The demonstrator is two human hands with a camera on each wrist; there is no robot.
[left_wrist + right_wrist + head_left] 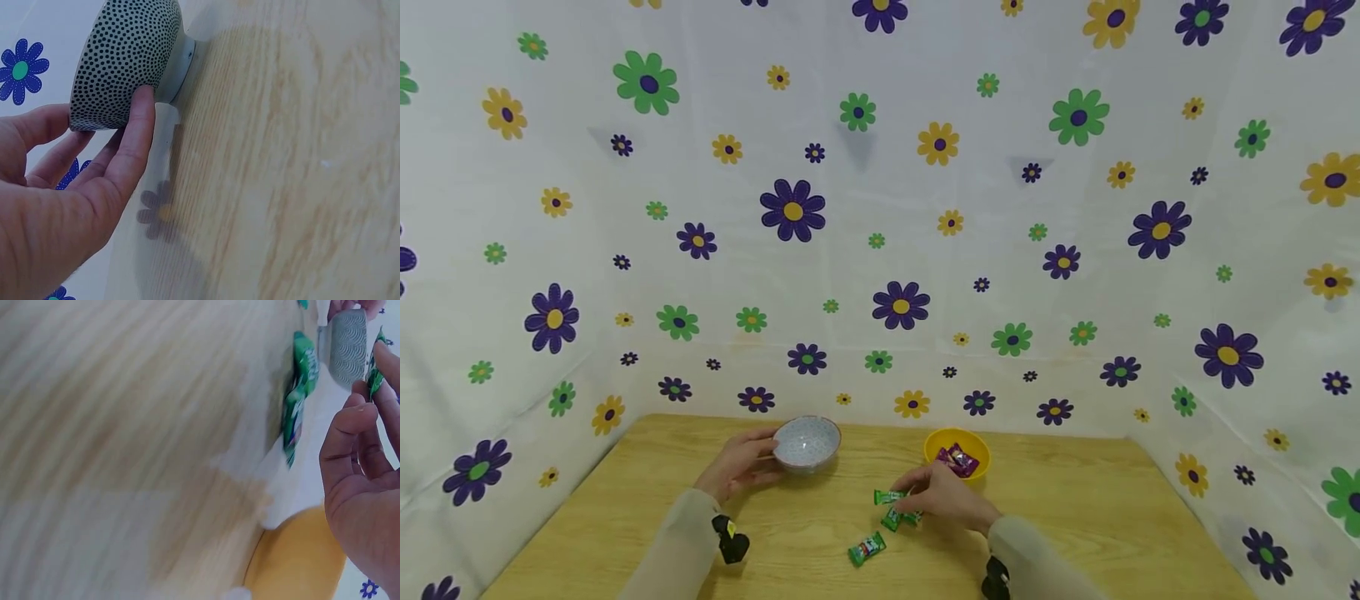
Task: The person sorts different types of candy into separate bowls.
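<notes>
My left hand (747, 465) holds a small bowl (807, 443) by its left side. In the left wrist view the bowl's outer wall (128, 62) is covered in dark dots; the thumb is at the rim and a fingertip lies near the foot. Between thumb and fingers, my right hand (949, 500) pinches a green-wrapped candy (375, 375) above the table. Two more green candies (304, 362) lie close together beneath this hand, partly hidden by it in the head view. Another green candy (867, 549) lies nearer to me.
A yellow bowl (931, 446) with several purple-wrapped candies (958, 458) stands just beyond my right hand. Everything stands on a wood-grain table (1045, 500). A white flowered curtain (880, 250) encloses its back and sides.
</notes>
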